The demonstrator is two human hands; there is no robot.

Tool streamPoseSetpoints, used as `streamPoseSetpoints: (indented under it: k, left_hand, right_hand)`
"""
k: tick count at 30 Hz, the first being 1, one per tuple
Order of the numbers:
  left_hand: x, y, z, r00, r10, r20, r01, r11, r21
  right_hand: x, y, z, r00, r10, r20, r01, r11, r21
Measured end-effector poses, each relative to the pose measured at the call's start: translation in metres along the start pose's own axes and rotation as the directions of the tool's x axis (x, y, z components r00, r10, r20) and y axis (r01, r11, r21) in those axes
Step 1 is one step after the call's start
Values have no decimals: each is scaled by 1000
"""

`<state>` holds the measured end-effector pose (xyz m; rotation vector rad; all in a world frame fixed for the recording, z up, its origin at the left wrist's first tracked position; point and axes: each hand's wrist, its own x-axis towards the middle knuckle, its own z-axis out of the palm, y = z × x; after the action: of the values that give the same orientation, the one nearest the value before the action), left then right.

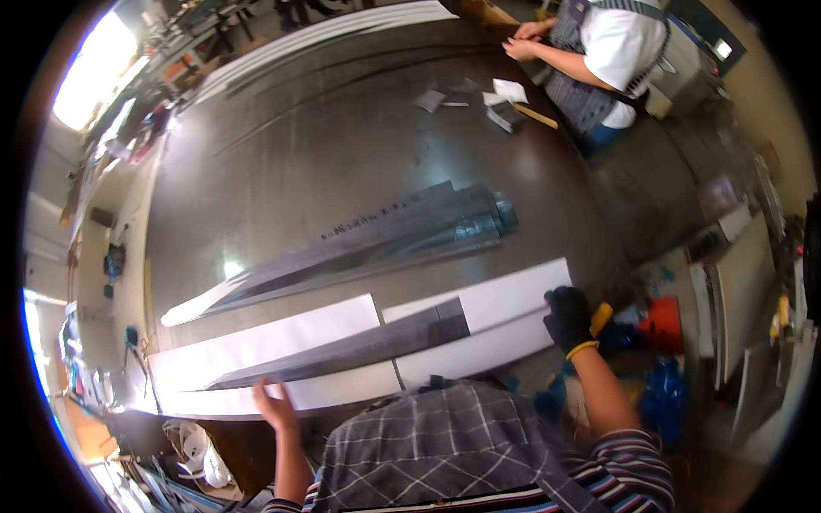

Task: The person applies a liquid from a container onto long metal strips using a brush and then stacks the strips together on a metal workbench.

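My left hand (274, 405), bare, is at the near edge of the table with its fingers apart and nothing in them. White sheets (274, 332) lie in front of me, with a long dark grey tapered strip (359, 352) on top of them. At the right end of the sheets, my right hand (569, 320) wears a black glove with a yellow cuff. Its fingers are curled on the edge of the white sheet (522, 291). Beyond the sheets lies a stack of long grey strips (385, 235), part wrapped in shiny film and marked with dark writing.
The large dark table (282, 162) carries small grey pieces and paper scraps (509, 91) at the far right. A co-worker (603, 64) stands beside that corner. Long pale strips (342, 30) line the far edge. A red container (660, 325) is right of my gloved hand.
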<state>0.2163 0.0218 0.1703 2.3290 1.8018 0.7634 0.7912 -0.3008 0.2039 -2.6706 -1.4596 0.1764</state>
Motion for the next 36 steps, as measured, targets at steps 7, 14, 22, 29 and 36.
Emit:
streamPoseSetpoints:
  k: [7,14,22,29,36]
  left_hand:
    - [-79,130,29,998,-52,27,49,994,98]
    - [-76,156,52,983,-176,-51,183,959,215]
    - [-80,160,38,984,-152,-94,171,956,238]
    - [3,191,38,980,-168,-110,143,967,-209]
    - [179,431,-194,452,605,-656,-877,168,-449]
  right_hand:
    - [79,21,-56,959,-267,-95,283,880,381]
    - [206,0,-68,863,-306,-402,453,822,345]
    - [341,-44,-43,877,-320,-358,454,795,403]
    - [299,-85,-32,629,-188,-754,527,816,237]
    - [120,-89,-28,858,-167,-486,425,762,489]
